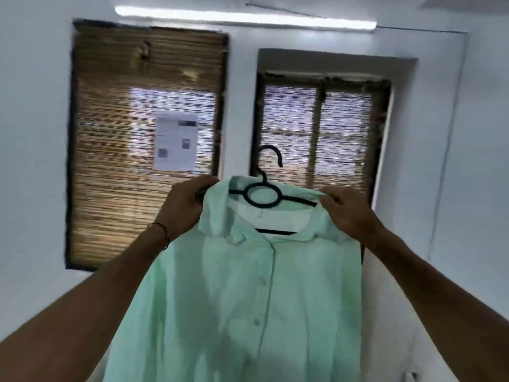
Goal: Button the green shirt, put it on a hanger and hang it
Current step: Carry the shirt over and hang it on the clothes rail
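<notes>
Fingers of left hand (183, 208), right hand (349, 213) pinching green shirt (234, 312) on hanger (298, 200).

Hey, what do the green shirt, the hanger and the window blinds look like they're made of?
The green shirt: thin woven fabric, maybe cotton or linen; matte, softly creased, draping limp.
The hanger: likely moulded plastic; black, smooth, uniform thin bars and ring.
The window blinds: probably bamboo or reed slats; tan, fine horizontal strips with light showing through.

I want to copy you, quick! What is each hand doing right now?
Left hand: closed, gripping the shirt at one shoulder.
Right hand: closed, pinching the shirt at the other shoulder.
</notes>
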